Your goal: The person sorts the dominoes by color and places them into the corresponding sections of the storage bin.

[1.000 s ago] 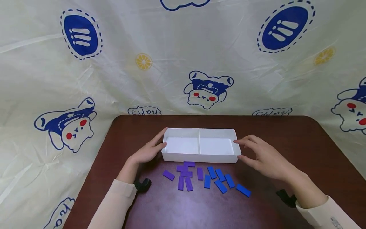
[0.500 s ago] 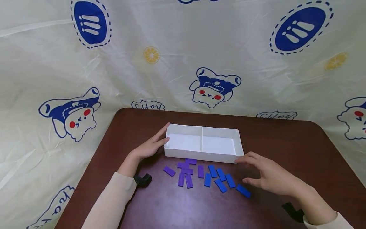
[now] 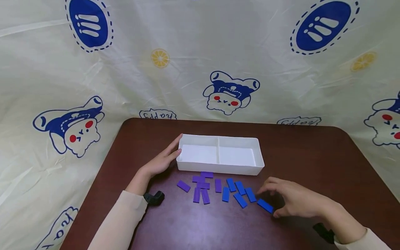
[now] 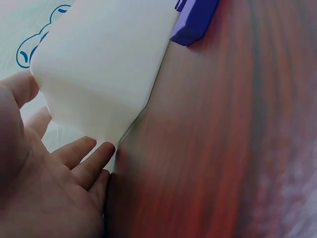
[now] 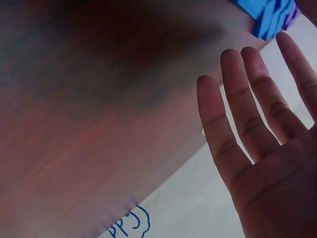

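If the right hand (image 3: 297, 199), right of centre in the lower half of the head view, closes off-line, its thumb could skid the outermost blue block (image 3: 265, 206) across the smooth table (image 3: 200, 229) or knock the neighbouring blue blocks (image 3: 240, 200). That hand's thumb and fingers are spread about the block; whether they touch it I cannot tell. The left hand (image 3: 158, 162), left of centre, has its fingers apart and touching the left end of the white tray (image 3: 218, 168); an uneven push there could swing the tray into the purple blocks (image 3: 217, 185) just below its front wall. The tray, mid-frame, looks like thin, matte plastic, with rounded corners and one upright divider (image 3: 218, 150). The blocks are small flat oblongs with crisp edges; the tabletop is dark, reddish, streaked like wood grain and softly glossy.
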The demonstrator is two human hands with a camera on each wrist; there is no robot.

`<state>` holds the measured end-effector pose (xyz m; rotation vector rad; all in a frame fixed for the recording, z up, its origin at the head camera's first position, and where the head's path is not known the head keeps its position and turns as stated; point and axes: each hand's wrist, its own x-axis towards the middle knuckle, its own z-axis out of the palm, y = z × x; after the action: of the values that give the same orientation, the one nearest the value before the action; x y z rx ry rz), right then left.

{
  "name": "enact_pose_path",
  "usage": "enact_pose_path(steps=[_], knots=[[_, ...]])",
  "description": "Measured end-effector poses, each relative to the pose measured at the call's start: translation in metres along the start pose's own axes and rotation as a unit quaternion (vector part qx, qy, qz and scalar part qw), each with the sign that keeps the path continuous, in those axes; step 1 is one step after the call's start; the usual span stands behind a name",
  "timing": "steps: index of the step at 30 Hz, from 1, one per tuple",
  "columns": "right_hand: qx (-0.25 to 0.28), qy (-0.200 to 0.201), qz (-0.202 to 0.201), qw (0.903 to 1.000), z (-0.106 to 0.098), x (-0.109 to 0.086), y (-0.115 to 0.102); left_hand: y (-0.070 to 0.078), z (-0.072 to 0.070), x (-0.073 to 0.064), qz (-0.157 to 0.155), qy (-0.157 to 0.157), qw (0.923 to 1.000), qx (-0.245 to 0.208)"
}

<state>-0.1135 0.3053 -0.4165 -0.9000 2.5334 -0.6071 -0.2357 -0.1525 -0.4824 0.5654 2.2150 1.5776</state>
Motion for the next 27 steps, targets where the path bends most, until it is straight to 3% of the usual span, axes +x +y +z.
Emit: enact_pose_path(steps=[15, 27], knots=[[-0.003, 0.000, 0.011, 0.9999, 0.011, 0.011, 0.016, -0.001, 0.005, 0.000, 0.030, 0.007, 0.9993, -0.023], [-0.024, 0.021, 0.000, 0.9995, 0.014, 0.008, 0.016, -0.002, 0.006, 0.000, 0.026, 0.017, 0.9995, -0.008]])
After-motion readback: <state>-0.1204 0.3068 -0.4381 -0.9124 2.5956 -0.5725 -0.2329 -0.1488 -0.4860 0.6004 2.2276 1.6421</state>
